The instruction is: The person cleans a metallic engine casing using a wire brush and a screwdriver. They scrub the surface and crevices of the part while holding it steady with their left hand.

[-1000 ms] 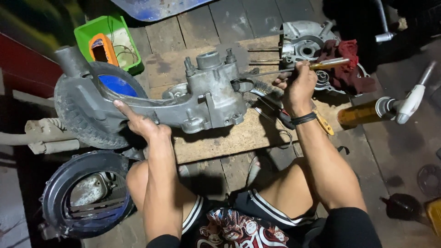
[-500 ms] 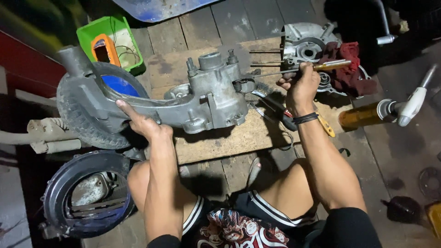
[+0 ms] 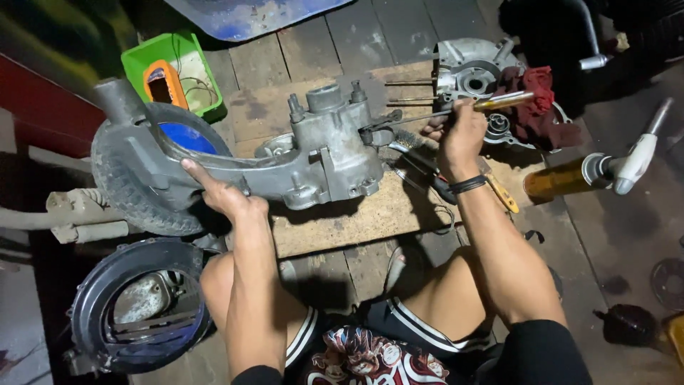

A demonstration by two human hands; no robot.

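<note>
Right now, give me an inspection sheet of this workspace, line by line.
Surface: worn wooden board on dark planks.
Job's things: grey engine casing with tyre; amber-handled screwdriver, tip at casing.
Clutter: second casing half, red rag, green tray, round fan cover, yellow shock absorber.
Grippers: left hand braces the casing arm; right hand grips the screwdriver.
Cables: thin wires in the tray.
Surroundings: blue panel above.
</note>
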